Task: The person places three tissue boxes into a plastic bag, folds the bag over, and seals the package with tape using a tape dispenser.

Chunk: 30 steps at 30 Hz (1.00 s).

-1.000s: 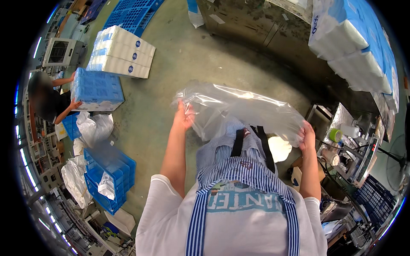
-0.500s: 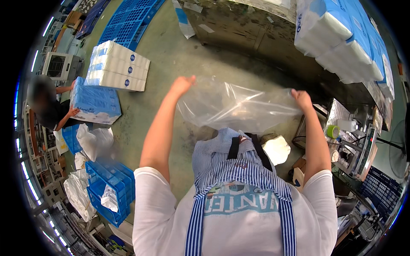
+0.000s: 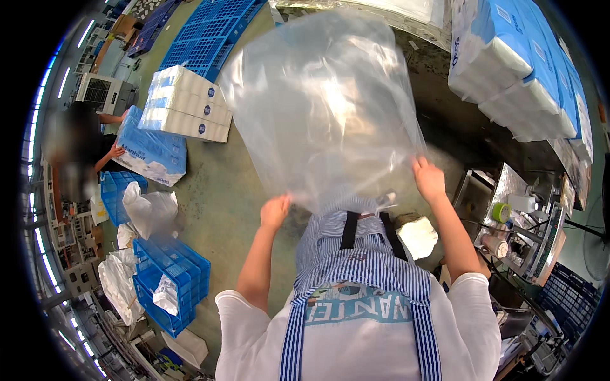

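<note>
A large clear plastic bag [image 3: 324, 95] billows out in front of me, puffed up with air and spread away from my body. Its near left edge is pinched in my left hand [image 3: 275, 211]. On the other side, my right hand [image 3: 429, 178] grips the right edge, a little farther from me. Both hands are closed, with the film stretched between them. The bag hides part of the floor and of the metal-topped bench behind it.
Blue-and-white tissue packs [image 3: 521, 70] are stacked on the bench at far right. At left, another person handles a blue pack [image 3: 152, 149] beside a white pack [image 3: 184, 105]. Blue crates [image 3: 190, 286] stand lower left. A metal cart [image 3: 508, 209] holds green tape [image 3: 501, 212].
The bag has swung up and away from me and filled with air; before, it hung low and flattened. Both my hands have come nearer my body, still gripping its edge.
</note>
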{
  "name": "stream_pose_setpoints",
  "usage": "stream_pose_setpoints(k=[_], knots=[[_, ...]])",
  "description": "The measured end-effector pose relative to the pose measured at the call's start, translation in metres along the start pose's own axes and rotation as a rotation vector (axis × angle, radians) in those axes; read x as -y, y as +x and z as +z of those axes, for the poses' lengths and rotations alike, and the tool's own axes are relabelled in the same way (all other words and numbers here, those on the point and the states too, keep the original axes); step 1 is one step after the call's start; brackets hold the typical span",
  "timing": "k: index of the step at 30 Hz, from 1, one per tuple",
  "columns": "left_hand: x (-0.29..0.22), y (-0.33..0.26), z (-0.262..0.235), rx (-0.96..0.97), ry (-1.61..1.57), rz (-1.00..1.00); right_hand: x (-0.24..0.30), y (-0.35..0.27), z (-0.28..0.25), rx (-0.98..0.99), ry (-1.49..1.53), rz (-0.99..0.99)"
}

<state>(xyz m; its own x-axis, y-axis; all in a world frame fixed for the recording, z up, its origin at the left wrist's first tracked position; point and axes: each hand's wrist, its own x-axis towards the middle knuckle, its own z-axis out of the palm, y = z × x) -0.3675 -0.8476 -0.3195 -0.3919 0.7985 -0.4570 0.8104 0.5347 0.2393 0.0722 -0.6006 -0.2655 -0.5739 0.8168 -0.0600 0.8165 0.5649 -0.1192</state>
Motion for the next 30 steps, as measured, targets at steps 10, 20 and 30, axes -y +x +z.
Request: stream_pose_setpoints(k=[10, 20, 30], knots=[[-0.032, 0.005, -0.038, 0.410, -0.837, -0.197, -0.097, -0.184, 0.010, 0.616, 1.344, 0.994], [-0.261, 0.115, -0.139, 0.930, -2.371, 0.420, -0.182, -0.269, -0.081, -0.533, 2.424, 0.752], [-0.371, 0.135, -0.091, 1.121, -2.042, 0.246, -0.178, -0.250, -0.092, -1.541, 2.496, 0.860]])
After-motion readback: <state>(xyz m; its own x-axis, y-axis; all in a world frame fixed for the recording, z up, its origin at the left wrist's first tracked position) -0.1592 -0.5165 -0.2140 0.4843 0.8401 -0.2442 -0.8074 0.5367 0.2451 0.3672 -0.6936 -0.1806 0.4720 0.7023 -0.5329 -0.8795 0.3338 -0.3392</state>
